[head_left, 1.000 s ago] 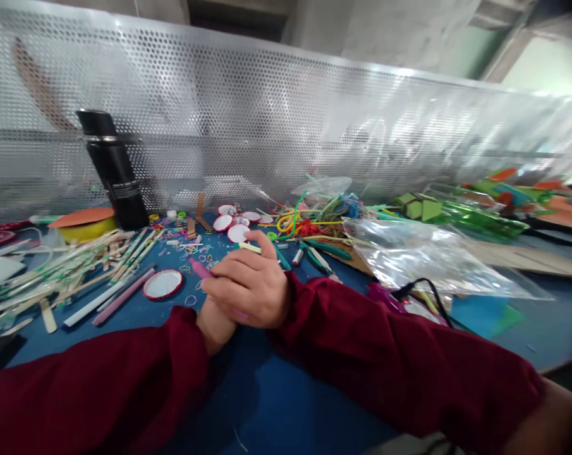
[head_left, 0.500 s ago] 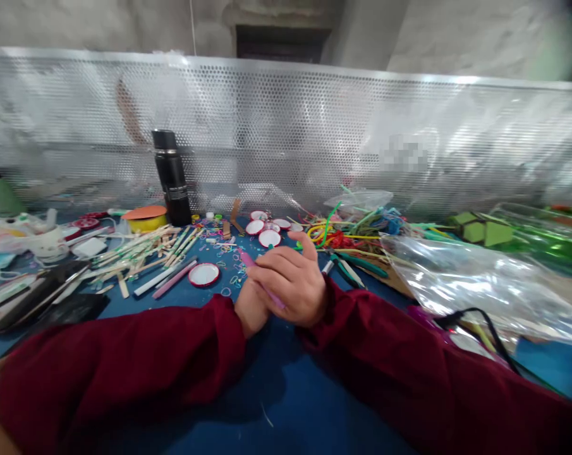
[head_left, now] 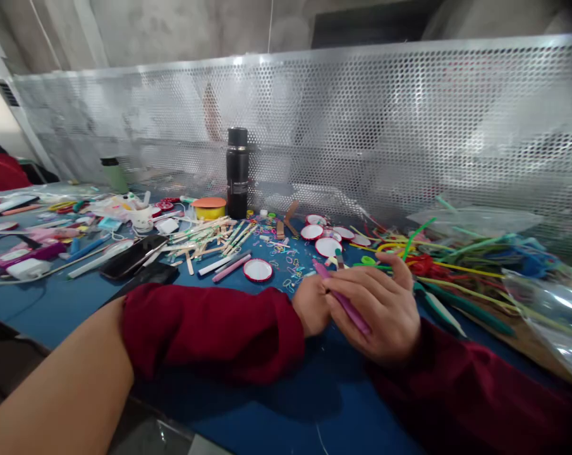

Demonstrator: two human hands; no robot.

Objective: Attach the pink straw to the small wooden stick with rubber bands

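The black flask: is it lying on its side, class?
No, the black flask stands upright on the blue table, in front of the perforated metal screen.

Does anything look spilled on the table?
Yes, maybe: small coloured loops lie scattered loose on the blue table beyond the left hand, as if spilled, and the wooden sticks are in a jumbled heap.

A perforated panel point(head_left: 409, 126) spans the frame's upper half, with concrete wall point(head_left: 172, 31) above it. Just left of centre a black bottle point(head_left: 237, 180) stands upright, beside a yellow roll point(head_left: 214, 213) topped by an orange disc point(head_left: 208, 202), with wooden sticks point(head_left: 214, 239) heaped below. Further left are a white cup point(head_left: 142, 220) and a green bottle point(head_left: 115, 178). Coloured strands point(head_left: 487, 251) tangle at the right, near clear plastic point(head_left: 558, 322) at the right edge
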